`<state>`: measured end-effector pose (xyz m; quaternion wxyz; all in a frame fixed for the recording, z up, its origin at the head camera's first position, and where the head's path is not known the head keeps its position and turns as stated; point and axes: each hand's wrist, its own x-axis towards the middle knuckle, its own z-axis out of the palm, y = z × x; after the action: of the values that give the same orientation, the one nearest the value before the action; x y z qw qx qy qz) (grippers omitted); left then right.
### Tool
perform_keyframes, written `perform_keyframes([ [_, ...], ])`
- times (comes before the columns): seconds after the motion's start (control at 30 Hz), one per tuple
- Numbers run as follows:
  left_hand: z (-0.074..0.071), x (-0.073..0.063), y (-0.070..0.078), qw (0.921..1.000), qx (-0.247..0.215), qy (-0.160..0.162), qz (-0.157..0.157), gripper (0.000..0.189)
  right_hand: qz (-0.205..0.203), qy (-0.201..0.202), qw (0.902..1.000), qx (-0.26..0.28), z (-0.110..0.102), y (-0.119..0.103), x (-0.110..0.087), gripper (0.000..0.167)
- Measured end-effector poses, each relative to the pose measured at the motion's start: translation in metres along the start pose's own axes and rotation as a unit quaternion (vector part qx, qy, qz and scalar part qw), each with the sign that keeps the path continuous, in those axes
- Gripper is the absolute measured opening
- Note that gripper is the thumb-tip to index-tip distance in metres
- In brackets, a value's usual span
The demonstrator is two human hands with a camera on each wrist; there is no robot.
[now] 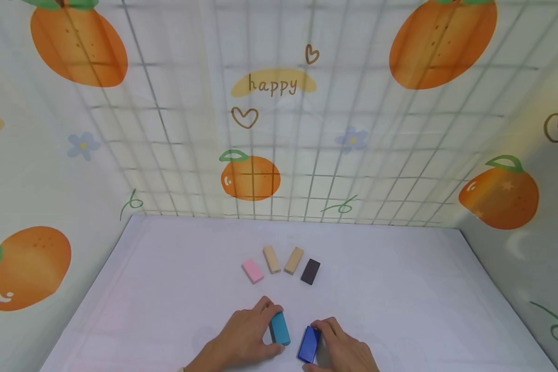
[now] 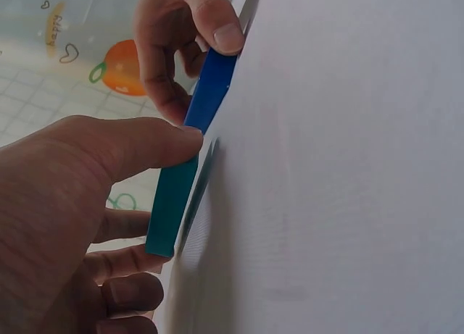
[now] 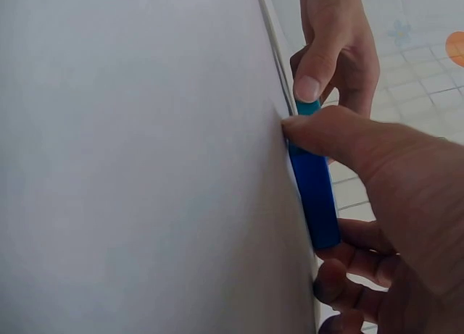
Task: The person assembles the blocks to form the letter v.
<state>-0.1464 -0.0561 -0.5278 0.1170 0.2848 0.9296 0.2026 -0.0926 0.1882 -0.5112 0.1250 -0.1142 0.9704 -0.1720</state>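
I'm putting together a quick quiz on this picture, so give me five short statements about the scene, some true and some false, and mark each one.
1. The left hand holds the teal block. True.
2. Two tan blocks lie between the pink block and the dark block. True.
3. The right hand holds the pink block. False: it holds the blue block.
4. The word "happy" shows beyond the far edge of the table. True.
5. The teal and blue blocks touch. False: the head view shows a gap between them.
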Motion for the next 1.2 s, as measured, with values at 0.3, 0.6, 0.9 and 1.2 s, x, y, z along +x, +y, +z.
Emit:
perform_keyframes([
  [0.3,-0.001,-0.002,0.006,0.9998,0.006,-0.018,-0.006,0.07,0.021,-0.007,0.9997,0.004,-0.001,-0.003,0.002,0.083],
  [0.6,-0.001,-0.004,0.01,0.9997,0.009,-0.02,0.004,0.07,0.012,0.003,0.9999,-0.005,0.001,-0.002,0.002,0.082],
  [0.9,0.004,-0.004,0.011,0.9996,0.014,-0.023,0.007,0.069,0.007,0.011,0.9998,-0.014,0.002,-0.002,0.001,0.082],
  [1.2,0.005,-0.005,0.011,0.9996,0.017,-0.011,0.02,0.069,0.001,0.016,0.9998,-0.012,0.002,-0.003,0.0,0.08],
])
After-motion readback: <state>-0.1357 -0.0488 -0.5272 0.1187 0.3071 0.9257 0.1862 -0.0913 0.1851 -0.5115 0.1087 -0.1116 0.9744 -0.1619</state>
